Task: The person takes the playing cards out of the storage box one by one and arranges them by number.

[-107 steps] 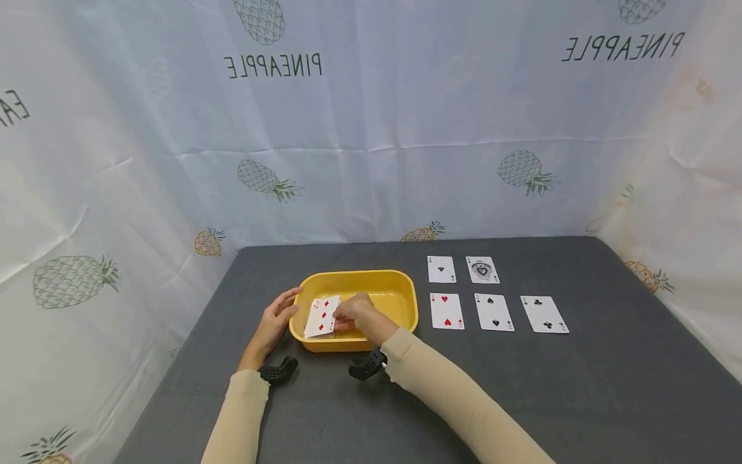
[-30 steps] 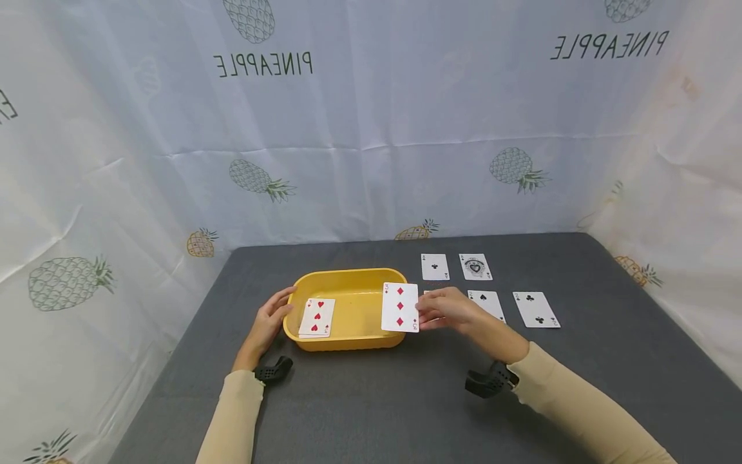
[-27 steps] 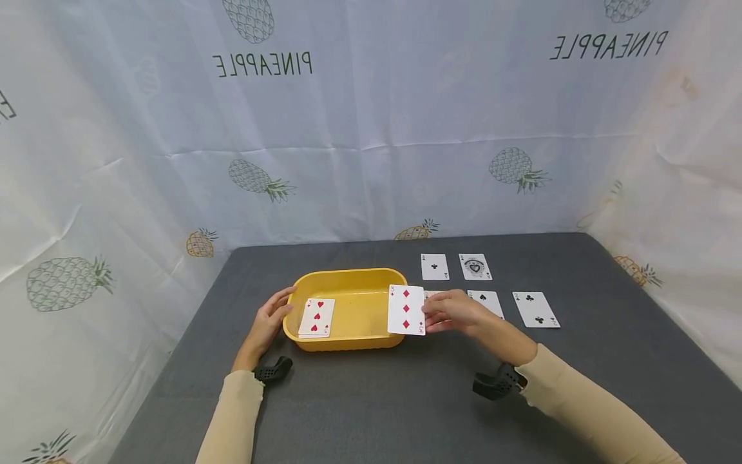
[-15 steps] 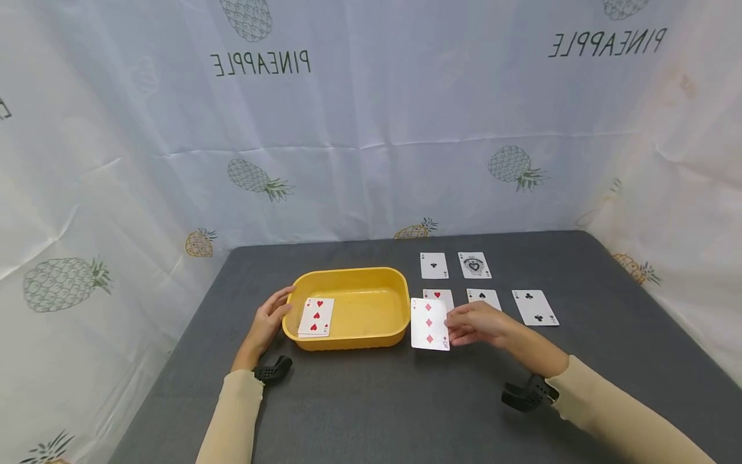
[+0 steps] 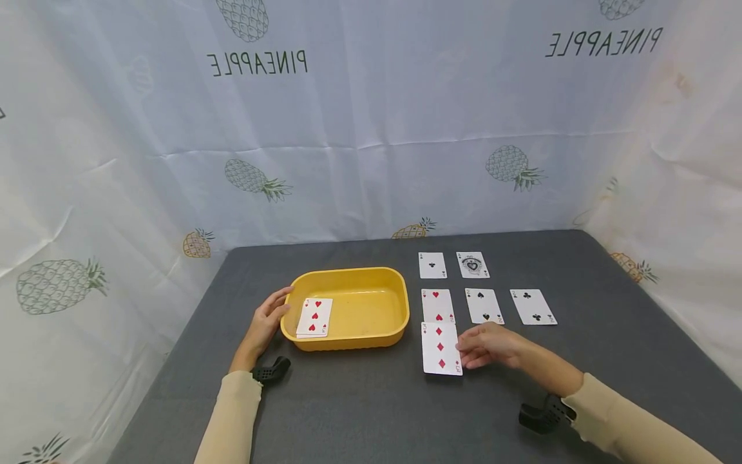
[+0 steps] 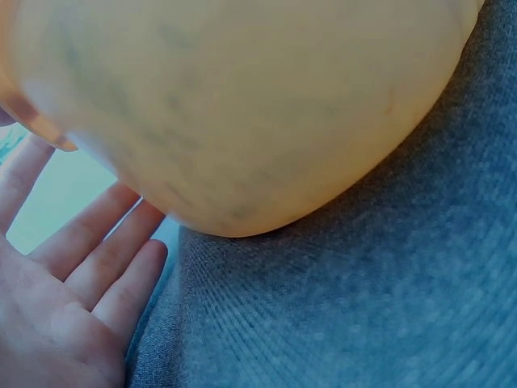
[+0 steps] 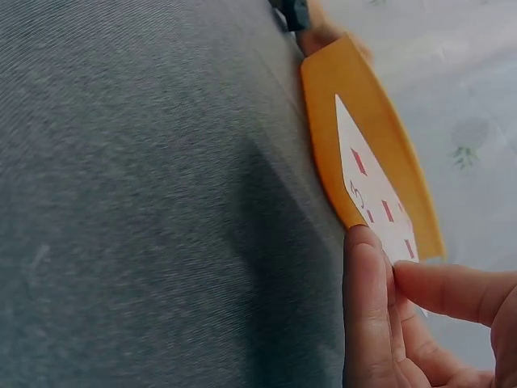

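My right hand (image 5: 489, 345) pinches a playing card, the three of diamonds (image 5: 440, 354), by its right edge. The right wrist view shows the card (image 7: 367, 178) held slightly above the cloth, with a shadow beneath. It lies just below the two of hearts (image 5: 437, 304) in the head view, covering that card's lower edge. My left hand (image 5: 266, 322) rests at the left end of a yellow tray (image 5: 348, 343); its fingers (image 6: 113, 259) look fairly straight against the outer wall in the left wrist view. Inside the tray, the three of hearts (image 5: 315, 316) tops a small stack.
To the right lie the two of spades (image 5: 484, 305) and two of clubs (image 5: 533, 307). Behind them are the ace of clubs (image 5: 432, 265) and the ace of spades (image 5: 472, 265). A dark grey cloth (image 5: 371, 412) covers the table, with a pineapple-print curtain (image 5: 359, 129) behind.
My right hand took the three of diamonds out of the tray, uncovering the three of hearts, and carried it right and towards me to below the two of hearts. My left hand stayed at the tray.
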A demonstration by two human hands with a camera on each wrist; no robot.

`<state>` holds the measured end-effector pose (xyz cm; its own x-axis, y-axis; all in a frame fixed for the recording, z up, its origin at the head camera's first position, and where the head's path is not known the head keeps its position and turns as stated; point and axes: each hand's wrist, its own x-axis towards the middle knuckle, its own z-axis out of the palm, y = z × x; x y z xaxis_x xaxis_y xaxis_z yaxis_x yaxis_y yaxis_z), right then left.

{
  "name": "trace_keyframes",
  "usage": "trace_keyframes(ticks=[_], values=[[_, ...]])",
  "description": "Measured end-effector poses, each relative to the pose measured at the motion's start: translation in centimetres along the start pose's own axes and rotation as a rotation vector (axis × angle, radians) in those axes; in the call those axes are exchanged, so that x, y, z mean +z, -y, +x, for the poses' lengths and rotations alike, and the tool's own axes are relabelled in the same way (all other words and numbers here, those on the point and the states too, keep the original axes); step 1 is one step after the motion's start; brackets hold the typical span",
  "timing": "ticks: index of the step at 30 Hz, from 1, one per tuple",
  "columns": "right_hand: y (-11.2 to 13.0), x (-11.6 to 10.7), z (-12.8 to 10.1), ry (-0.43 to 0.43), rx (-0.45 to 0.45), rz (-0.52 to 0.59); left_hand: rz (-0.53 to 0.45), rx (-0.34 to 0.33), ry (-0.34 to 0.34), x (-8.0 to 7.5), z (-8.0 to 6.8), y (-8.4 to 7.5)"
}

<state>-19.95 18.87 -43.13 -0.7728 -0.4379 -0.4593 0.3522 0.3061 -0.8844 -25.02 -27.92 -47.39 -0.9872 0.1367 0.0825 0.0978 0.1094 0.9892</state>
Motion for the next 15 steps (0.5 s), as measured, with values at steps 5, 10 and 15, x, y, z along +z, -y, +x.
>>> trace_keyframes(ticks=[5, 10, 15], values=[[-0.7, 0.1, -0.1, -0.006, 0.023, 0.013, 0.009, -0.006, 0.000, 0.0, 0.0, -0.1], [-1.3, 0.1, -0.2, -0.022, 0.059, -0.004, 0.012, -0.017, 0.001, 0.1, 0.0, -0.1], [-1.5, 0.4, -0.2, -0.053, 0.077, -0.025, 0.009, -0.018, -0.011, 0.1, 0.0, -0.1]])
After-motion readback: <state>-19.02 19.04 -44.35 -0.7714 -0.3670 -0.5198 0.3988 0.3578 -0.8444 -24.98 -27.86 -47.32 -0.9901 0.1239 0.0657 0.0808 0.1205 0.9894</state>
